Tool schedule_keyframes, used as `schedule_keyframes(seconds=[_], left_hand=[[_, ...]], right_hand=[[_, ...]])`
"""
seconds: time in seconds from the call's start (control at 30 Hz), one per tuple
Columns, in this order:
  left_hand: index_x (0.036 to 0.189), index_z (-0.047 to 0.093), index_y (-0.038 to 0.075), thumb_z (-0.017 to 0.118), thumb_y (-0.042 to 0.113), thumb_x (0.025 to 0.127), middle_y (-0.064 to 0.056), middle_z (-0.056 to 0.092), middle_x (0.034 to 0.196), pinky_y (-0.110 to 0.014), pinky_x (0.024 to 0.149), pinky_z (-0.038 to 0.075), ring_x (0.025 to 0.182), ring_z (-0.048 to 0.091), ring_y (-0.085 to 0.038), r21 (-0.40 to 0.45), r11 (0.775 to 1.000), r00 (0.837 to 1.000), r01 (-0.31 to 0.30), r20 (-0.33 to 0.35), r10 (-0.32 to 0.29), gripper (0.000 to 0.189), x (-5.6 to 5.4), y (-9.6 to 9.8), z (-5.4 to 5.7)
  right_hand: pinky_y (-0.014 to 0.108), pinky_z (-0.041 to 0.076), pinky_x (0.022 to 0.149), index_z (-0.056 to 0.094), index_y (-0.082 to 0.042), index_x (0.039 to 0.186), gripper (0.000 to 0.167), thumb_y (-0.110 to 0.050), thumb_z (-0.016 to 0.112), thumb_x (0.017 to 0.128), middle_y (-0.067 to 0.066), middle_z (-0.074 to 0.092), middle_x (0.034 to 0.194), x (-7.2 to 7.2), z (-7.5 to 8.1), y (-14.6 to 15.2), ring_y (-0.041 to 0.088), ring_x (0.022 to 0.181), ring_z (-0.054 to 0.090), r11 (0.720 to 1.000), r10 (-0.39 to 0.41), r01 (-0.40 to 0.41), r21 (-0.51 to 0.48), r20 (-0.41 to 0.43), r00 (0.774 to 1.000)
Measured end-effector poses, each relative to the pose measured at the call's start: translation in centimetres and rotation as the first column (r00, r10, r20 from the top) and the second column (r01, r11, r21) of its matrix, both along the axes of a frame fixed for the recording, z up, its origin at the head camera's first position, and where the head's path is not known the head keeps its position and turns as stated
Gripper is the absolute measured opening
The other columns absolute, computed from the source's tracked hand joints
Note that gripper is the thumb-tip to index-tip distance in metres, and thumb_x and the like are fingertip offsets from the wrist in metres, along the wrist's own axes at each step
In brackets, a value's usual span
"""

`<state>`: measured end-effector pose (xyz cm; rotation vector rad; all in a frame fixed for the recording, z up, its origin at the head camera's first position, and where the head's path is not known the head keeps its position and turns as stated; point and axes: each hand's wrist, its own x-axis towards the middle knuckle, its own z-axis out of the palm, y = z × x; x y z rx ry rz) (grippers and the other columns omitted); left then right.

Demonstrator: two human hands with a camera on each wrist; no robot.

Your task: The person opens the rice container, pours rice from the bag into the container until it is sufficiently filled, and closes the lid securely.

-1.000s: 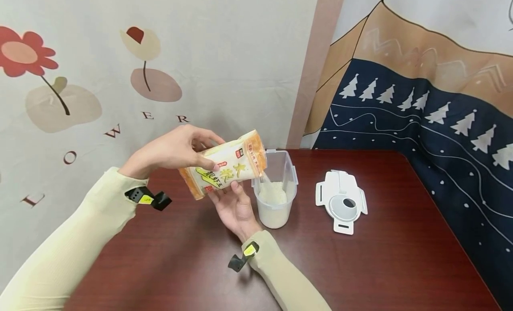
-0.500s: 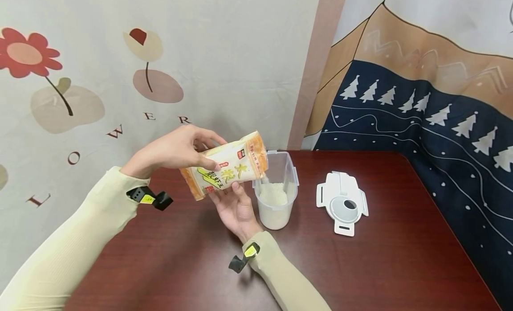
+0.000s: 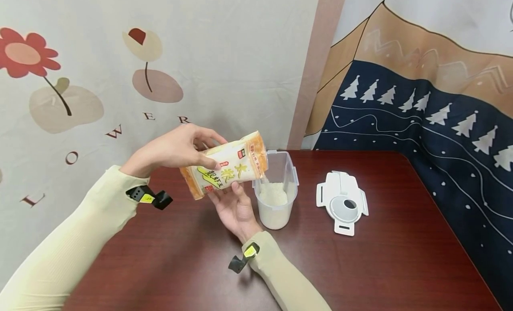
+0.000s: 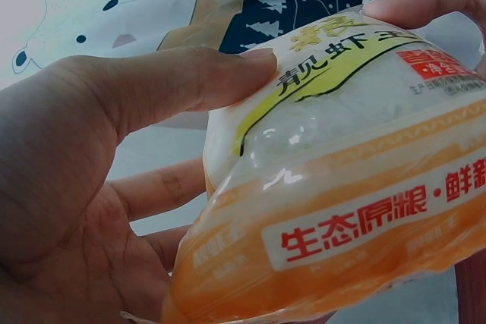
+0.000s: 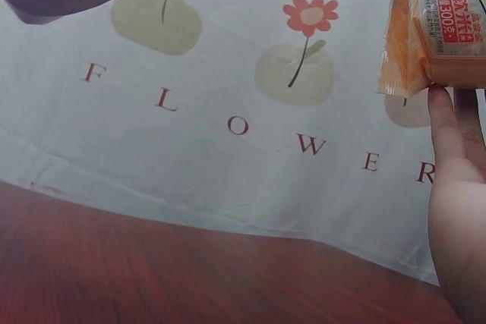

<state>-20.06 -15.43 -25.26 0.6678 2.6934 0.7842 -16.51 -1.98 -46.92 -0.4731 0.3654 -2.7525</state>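
Note:
A white-and-orange plastic bag of rice (image 3: 240,161) is held tilted, its right end over a clear plastic container (image 3: 280,157). White rice (image 3: 273,195) runs from that end into the container, where it lies heaped. My left hand (image 3: 172,149) grips the bag's left part from above, thumb (image 4: 228,77) across the printed front. From below, my right hand (image 3: 236,210) holds the bag, thumb on its front edge and fingers under and behind it. In the right wrist view, fingertips (image 5: 442,108) touch the bag's underside.
A white lid (image 3: 342,204) with side clips and a round grey part lies on the dark red table (image 3: 392,257), right of the container. Printed cloths (image 3: 240,57) hang behind and along the right side. Black straps (image 3: 148,197) circle both wrists.
Both hands keep the bag tilted in about the same place while rice goes on running into the container. The whole view has shifted only slightly.

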Motion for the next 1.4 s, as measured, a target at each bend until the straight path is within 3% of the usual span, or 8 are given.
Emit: schedule_keyframes(seconds=[0.37,1.4], left_hand=[[0.125,0.071,0.024,0.088,0.026,0.08,-0.003,0.077,0.11,-0.034,0.076,0.055,0.099,0.072,-0.021,-0.012,1.0,1.0,-0.001,-0.011,0.001,0.048,0.07,0.22,0.14],[0.123,0.072,0.022,0.087,0.028,0.081,-0.005,0.077,0.112,-0.033,0.076,0.057,0.097,0.073,-0.019,0.027,1.0,1.0,0.005,0.008,-0.005,0.045,-0.03,0.44,0.51]], right_hand=[[0.032,0.046,0.115,0.053,-0.028,0.14,0.068,-0.039,0.085,0.082,-0.004,0.064,0.138,0.04,-0.14,0.08,0.014,0.131,0.059,0.999,-0.013,0.013,0.033,0.001,1.0],[0.031,0.046,0.115,0.051,-0.028,0.14,0.066,-0.037,0.085,0.084,-0.004,0.062,0.139,0.07,0.42,0.19,0.013,0.131,0.056,1.0,-0.009,0.009,-0.003,-0.012,1.0]])
